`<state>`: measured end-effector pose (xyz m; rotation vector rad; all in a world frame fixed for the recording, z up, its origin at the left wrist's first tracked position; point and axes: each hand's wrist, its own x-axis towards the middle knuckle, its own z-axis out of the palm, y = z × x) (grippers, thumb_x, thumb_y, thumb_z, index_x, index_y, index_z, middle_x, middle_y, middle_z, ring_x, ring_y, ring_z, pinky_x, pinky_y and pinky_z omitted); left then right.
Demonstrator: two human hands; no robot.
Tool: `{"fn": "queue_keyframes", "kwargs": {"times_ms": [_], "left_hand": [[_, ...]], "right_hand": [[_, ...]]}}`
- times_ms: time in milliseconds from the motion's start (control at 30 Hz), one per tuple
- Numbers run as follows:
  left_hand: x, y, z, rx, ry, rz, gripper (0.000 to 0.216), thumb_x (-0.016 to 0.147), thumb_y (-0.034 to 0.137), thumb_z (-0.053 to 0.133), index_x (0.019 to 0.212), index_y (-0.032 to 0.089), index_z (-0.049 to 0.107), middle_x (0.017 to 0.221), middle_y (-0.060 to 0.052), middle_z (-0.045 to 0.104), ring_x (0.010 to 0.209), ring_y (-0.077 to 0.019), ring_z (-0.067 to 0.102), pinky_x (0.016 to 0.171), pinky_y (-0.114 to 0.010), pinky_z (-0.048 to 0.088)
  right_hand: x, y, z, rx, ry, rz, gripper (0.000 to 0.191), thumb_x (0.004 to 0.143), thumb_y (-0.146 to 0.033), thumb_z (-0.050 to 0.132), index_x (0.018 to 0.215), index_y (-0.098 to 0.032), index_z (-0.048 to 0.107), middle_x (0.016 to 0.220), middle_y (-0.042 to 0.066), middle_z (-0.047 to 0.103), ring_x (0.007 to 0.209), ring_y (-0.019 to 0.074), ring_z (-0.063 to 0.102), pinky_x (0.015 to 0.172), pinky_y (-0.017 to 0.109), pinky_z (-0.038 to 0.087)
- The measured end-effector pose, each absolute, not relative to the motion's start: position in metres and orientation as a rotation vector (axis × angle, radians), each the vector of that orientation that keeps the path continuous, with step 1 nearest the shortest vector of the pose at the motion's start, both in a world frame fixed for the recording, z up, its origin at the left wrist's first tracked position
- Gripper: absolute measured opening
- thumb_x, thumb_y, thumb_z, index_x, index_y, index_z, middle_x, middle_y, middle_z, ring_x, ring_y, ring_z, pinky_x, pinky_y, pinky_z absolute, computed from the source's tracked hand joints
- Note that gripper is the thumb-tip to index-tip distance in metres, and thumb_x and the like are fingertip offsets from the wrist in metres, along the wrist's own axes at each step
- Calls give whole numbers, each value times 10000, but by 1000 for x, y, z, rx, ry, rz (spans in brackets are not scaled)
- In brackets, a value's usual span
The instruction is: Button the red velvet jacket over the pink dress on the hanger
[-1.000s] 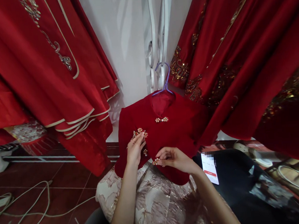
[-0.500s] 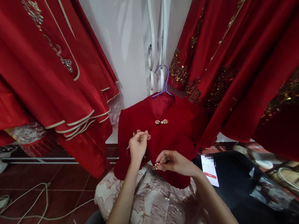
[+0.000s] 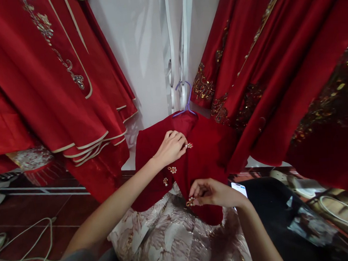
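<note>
A dark red velvet jacket (image 3: 213, 139) hangs on a purple hanger (image 3: 187, 105), its front edges parted lower down. My left hand (image 3: 172, 148) is closed at the neckline, fingertips pinching the collar clasp (image 3: 189, 145). That clasp's left half is hidden by the fingers. Lower on the right front edge, my right hand (image 3: 209, 192) pinches a gold flower clasp (image 3: 190, 201) between thumb and fingers. On the left front panel, two more flower clasps show: an upper one (image 3: 172, 170) and a lower one (image 3: 165, 181).
Pale patterned fabric (image 3: 176, 241) lies below the jacket. Long red garments hang at left (image 3: 77, 73) and right (image 3: 260, 80). A phone (image 3: 239, 189) rests on a black surface (image 3: 266, 215) at right. A white cable (image 3: 47, 238) loops over the floor.
My left hand has moved up and right from the left panel's clasp to the collar. My right hand, still pinching the flower clasp, has shifted slightly right and down.
</note>
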<state>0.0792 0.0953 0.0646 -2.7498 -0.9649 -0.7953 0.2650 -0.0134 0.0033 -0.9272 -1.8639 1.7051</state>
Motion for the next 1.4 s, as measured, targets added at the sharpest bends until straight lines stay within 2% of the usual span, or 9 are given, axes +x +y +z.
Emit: {"fn": "queue_keyframes", "kwargs": {"times_ms": [167,433,533,667,800,933,1100,1267,1400], "left_hand": [[75,91,74,-2905,-937,-898,176,850,220,486,892,220,657,821,-52,614,938,-226,512,1117,-504,174],[73,85,66,-2734,-996,-1082,216,862,271,490,973,212,665,722,-58,623,851,-246,569,1125,-531,191],[70,79,61,-2499,-1213,-916,429,830,170,472,1251,111,535,1000,-155,634,1056,-307,533,1110,-555,181],[53,79,48,-2188,-1434,-780,737,733,31,448,1445,113,280,1424,-220,377,1282,-371,373,1086,-598,171],[31,96,37,-2004,-1564,-816,764,700,1,434,1438,66,250,1518,-252,187,1357,-415,249,1055,-607,235],[8,112,50,-1965,-1612,-903,708,693,-35,388,1390,50,301,1480,-263,237,1338,-376,328,1005,-492,382],[-24,121,96,-1988,-1840,-912,556,777,94,420,1327,167,388,1281,-169,528,1026,-304,616,821,-401,500],[-40,137,121,-2088,-2009,-688,263,793,234,492,1022,236,622,962,-90,691,928,-297,635,769,-353,475],[-51,147,124,-2320,-2237,-749,98,725,185,538,687,194,628,709,-61,675,732,-240,642,641,-284,457]], "right_hand": [[268,-17,8,-1018,-1901,1484,246,820,-383,647,974,-194,620,920,38,663,869,152,619,807,325,492],[250,27,56,-890,-1406,1150,428,817,-474,600,1160,-221,560,1236,100,597,1124,215,574,972,406,475],[231,45,64,-905,-1376,1161,657,790,-509,606,1346,-212,418,1444,117,425,1320,247,415,1081,422,371],[225,48,47,-1344,-1445,801,932,749,-567,617,1455,-100,226,1525,186,248,1437,318,130,1149,487,207],[250,46,39,-1553,-1486,475,903,751,-573,587,1387,-5,291,1399,294,384,1367,399,285,1097,521,284],[289,57,52,-1628,-1572,188,736,761,-534,577,1283,-45,403,1205,276,540,1188,401,492,981,513,406],[335,84,69,-1767,-1739,-155,752,757,-427,608,1331,-10,360,1239,274,515,1194,381,482,991,470,386],[353,105,73,-2032,-1971,-316,560,747,-359,632,1196,-38,540,1225,257,526,1177,379,492,961,452,392],[355,110,88,-2118,-2142,-153,438,693,-369,706,1020,-86,635,1073,213,618,1025,333,591,869,408,444]]}}
